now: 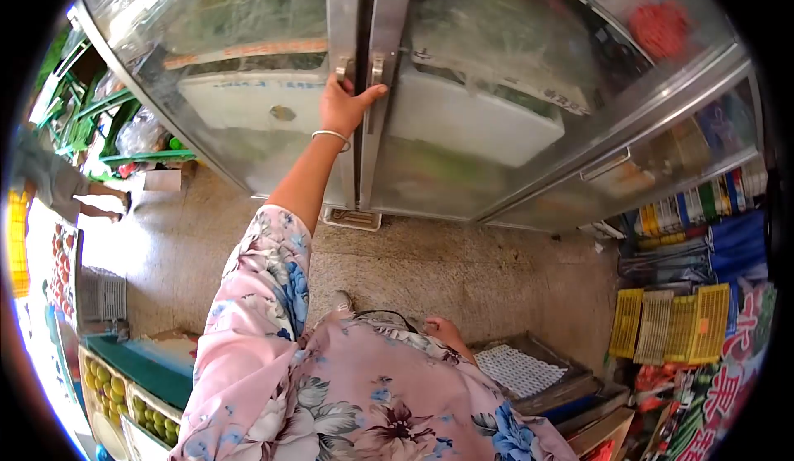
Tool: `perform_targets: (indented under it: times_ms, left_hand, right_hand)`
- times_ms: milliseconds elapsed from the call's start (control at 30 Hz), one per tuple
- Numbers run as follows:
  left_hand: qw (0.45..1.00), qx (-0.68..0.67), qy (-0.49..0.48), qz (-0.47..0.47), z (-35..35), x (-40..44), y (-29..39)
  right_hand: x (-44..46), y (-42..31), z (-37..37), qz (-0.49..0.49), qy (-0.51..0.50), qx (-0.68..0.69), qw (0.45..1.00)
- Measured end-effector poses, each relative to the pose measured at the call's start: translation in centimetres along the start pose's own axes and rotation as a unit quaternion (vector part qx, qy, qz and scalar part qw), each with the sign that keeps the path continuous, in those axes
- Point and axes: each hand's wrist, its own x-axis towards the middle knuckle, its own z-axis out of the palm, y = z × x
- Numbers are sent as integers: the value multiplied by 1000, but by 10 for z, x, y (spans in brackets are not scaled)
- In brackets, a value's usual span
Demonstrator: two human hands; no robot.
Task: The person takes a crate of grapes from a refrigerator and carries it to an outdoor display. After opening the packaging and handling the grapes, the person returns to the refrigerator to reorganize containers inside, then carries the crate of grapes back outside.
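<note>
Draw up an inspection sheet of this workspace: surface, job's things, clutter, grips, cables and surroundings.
Surface: flat brown floor, brightly lit at left.
Job's things: tall silver-framed glass cabinet, a dark gap between its two upright door frames.
Clutter: rectangular yellow plastic baskets at right; round green fruit at lower left.
Grips: left grip at the small silver metal handle of the left door, how firmly closed unclear; right grip cannot be made out.
Cables: one thin black curved strip, strap or cable unclear.
Surroundings: another person in grey clothing, far left.

Brown floor (pixel 413 267) (glossy leftward) carries a cabinet (pixel 430 171) and white-rimmed tray (pixel 351 224).
</note>
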Motion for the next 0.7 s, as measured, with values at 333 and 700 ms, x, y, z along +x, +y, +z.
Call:
perform_targets:
  times_ms: [333, 700]
  left_hand:
    - [992, -106, 60, 21, -93, -112, -33]
    - [942, 13, 332, 56, -256, -225, -104]
  right_hand:
    - [44, -7, -9, -47, -20, 87, 995]
    - [113, -352, -139, -370, 137, 179, 901]
